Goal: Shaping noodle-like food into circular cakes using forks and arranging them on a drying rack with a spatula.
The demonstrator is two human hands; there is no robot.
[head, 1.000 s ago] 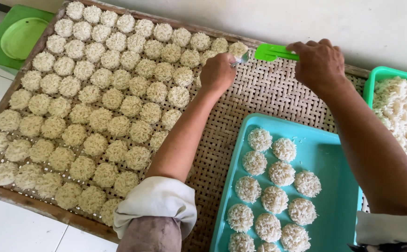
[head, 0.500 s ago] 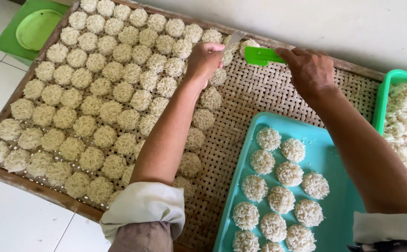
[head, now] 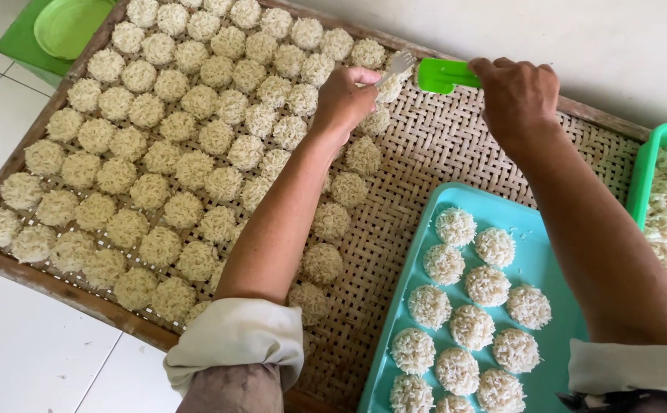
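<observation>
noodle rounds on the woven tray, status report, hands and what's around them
Left hand on a noodle round, fork in its fingers. Right hand grips green spatula. Teal tray of rounds alongside; path clear.

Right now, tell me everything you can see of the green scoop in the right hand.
The green scoop looks like glossy bright green plastic, flat and roughly rectangular. It lies nearly level over the far edge of the woven tray, close to the wall. The right hand grips its right end, hiding that part. Its left end meets the metal fork held in the left hand. Its underside is hidden.
</observation>
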